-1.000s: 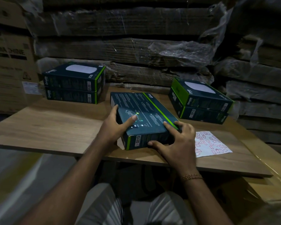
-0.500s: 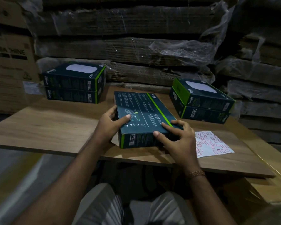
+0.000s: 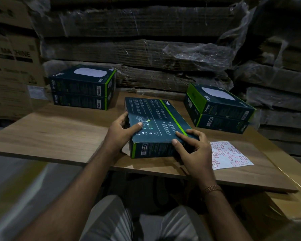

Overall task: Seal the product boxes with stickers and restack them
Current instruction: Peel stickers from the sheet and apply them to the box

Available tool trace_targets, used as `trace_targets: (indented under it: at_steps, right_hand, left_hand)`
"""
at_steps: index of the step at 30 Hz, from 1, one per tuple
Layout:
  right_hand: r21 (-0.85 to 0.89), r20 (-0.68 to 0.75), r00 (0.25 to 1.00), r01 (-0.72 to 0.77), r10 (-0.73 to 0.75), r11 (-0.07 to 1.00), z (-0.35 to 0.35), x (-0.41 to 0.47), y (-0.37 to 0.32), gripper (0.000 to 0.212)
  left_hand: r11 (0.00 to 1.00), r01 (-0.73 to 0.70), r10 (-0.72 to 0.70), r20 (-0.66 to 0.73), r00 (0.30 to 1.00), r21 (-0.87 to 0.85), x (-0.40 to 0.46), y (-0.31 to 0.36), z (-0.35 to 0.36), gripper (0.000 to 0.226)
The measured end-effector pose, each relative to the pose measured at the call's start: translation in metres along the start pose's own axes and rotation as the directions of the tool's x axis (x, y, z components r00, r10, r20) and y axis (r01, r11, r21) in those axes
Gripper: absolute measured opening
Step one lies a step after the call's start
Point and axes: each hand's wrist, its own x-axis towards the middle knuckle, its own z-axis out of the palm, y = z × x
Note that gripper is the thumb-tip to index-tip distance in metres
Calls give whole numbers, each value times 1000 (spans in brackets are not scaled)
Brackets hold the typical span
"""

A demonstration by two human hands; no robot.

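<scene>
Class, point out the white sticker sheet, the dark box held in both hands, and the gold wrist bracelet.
White sticker sheet (image 3: 230, 154): head view, printed middle.
Dark held box (image 3: 156, 119): head view, top face.
Gold bracelet (image 3: 212, 188): head view, chain links.

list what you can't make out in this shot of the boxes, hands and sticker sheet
Head view only:
- Middle box: any seal on its right end is hidden by the right hand; left hand covers the left side.
- Sticker sheet: prints too small and dim to read.
- Left stack and right stack: far sides hidden, seals unknowable.
</scene>
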Motion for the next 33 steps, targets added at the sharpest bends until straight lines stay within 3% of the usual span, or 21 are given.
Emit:
trace_targets:
  at_steps: [7, 11, 15, 25, 30, 33]
  right_hand:
    - [-49, -123, 992, 7, -13, 999, 0, -3, -6, 42]
    - [-91, -137, 990, 11, -24, 996, 1, -3, -10, 52]
    - [-149, -173, 983, 29, -55, 988, 2, -7, -11, 52]
    - [-145, -191, 979, 48, -75, 988, 4, -12, -13, 56]
    - [-135, -186, 980, 42, -67, 990, 4, -13, -15, 60]
    - [-140, -167, 984, 32, -55, 990, 4, -12, -15, 59]
  left_hand:
    - [971, -165, 180, -71, 981, 175, -10, -6, 1, 72]
    - [862, -357, 357, 69, 932, 360, -20, -1, 0, 74]
    - [675, -496, 469, 201, 860, 547, -27, -3, 4, 67]
    - [390, -567, 523, 332, 785, 726, -33, 10, 9, 49]
    - [325, -627, 560, 391, 731, 708, -36, 11, 10, 43]
    - [336, -615, 539, 390, 746, 713, -36, 10, 9, 40]
